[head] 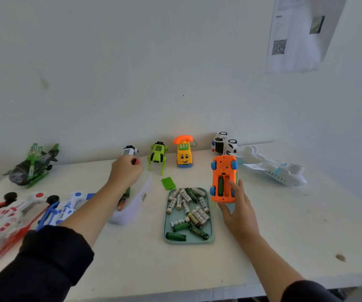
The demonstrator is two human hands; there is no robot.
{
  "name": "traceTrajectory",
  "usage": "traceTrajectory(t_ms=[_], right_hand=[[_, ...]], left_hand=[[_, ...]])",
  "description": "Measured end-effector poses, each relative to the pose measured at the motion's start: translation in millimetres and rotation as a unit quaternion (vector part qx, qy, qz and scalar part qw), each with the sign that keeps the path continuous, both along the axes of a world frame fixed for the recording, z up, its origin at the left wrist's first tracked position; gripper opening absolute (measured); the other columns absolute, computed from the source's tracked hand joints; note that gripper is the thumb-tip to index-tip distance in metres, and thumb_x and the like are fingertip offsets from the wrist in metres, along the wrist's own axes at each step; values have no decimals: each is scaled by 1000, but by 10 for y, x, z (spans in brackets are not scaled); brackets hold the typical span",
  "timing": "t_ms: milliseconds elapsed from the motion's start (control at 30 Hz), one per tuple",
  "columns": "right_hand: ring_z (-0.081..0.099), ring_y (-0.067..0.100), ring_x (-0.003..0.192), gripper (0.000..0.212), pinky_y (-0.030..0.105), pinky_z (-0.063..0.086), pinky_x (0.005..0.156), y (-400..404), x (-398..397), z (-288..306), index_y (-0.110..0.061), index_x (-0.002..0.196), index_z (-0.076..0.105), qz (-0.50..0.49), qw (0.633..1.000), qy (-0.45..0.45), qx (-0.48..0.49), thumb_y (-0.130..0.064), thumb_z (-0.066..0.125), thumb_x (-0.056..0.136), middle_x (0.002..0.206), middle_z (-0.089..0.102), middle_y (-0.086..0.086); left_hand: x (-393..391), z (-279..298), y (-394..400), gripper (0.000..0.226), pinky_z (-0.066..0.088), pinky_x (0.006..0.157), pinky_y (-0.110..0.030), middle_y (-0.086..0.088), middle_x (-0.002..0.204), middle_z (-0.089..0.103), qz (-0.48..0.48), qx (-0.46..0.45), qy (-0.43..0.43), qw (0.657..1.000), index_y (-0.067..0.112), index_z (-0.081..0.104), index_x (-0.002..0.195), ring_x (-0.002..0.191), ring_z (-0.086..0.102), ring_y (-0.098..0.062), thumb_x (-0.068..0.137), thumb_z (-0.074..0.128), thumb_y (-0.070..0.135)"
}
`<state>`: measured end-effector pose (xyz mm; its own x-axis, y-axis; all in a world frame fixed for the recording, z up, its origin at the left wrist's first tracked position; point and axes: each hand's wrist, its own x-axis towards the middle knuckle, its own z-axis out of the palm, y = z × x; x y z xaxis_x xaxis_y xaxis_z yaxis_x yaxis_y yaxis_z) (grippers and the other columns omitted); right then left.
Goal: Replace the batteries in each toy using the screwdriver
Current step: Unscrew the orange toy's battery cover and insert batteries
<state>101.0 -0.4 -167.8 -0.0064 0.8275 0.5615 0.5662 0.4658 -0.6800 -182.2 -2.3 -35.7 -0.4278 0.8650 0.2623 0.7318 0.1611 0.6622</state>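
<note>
Orange toy car (223, 178), upturned, at 1 o'clock from the battery tray (211, 235), its battery bay uncovered with a green cell inside. Right hand (238, 211) cradles the car's near end, thumb laid along its underside. Left hand (125, 172), at 11 o'clock from the tray, curls around a red-and-black item, probably the screwdriver (135, 161). A green battery cover (168, 183) lies on the surface (132, 258) just beyond the tray; a clear bag (132, 205) sits under the left forearm. Along the wall: green robot dog (157, 156), yellow toy phone (184, 152), white car (223, 143). White airplane (274, 168) at 2 o'clock; helicopters (32, 165) at 9–10 o'clock.
</note>
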Motion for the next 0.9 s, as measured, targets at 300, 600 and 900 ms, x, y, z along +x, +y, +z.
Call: traceTrajectory(t_ms=[300, 600, 900], right_hand=[[41, 41, 129, 67, 50, 38, 102, -22, 0, 13, -28, 130, 38, -5, 1000, -4, 5, -8, 74, 77, 142, 42, 16], [51, 32, 120, 53, 32, 44, 89, -13, 18, 21, -33, 112, 31, 20, 1000, -16, 3, -11, 69, 82, 154, 19, 4], [58, 32, 110, 54, 31, 47, 79, -36, 0, 18, -31, 110, 30, 17, 1000, -26, 2, -10, 71, 81, 150, 31, 7]], left_hand=[[1007, 403, -318, 8, 54, 53, -29, -15, 77, 67, -215, 77, -65, 971, 6, 58, 88, 60, 64, -21, 85, 65, 6], [1113, 13, -311, 13, 56, 52, -23, -13, 67, 67, -220, 76, -101, 967, 9, 59, 78, 54, 68, -13, 84, 62, -2], [1110, -77, -352, 10, 57, 58, -30, -4, 68, 65, -235, 95, -16, 967, 8, 61, 75, 59, 67, -10, 81, 65, 1]])
